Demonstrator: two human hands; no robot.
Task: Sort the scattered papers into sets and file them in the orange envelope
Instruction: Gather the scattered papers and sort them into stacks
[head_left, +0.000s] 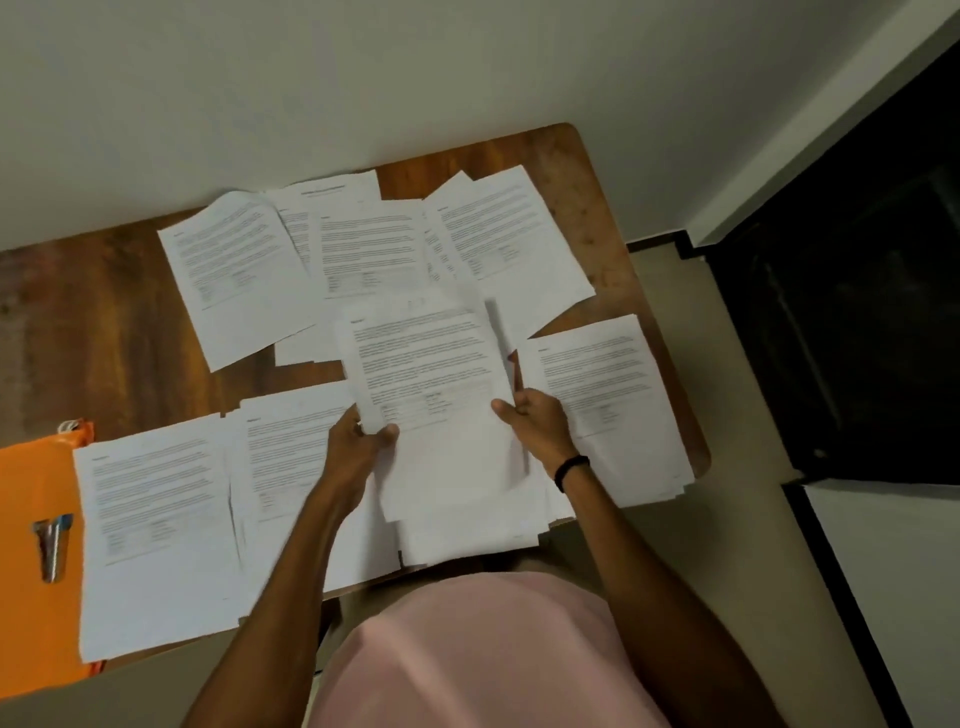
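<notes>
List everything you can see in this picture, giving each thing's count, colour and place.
table: one, brown wood, against the wall.
wall: one, off-white, behind the table.
papers: many overlapping sheets, white, spread over the table.
held sheets: a few, white, middle, in both hands.
envelope: one, orange, table's left edge.
metal object: one, silver and blue, on the envelope; too blurred to name.
wristband: one, black, right wrist.
shirt: one, pink, bottom middle.
left hand: grips the held sheets' lower left.
right hand: pinches their right edge.
</notes>
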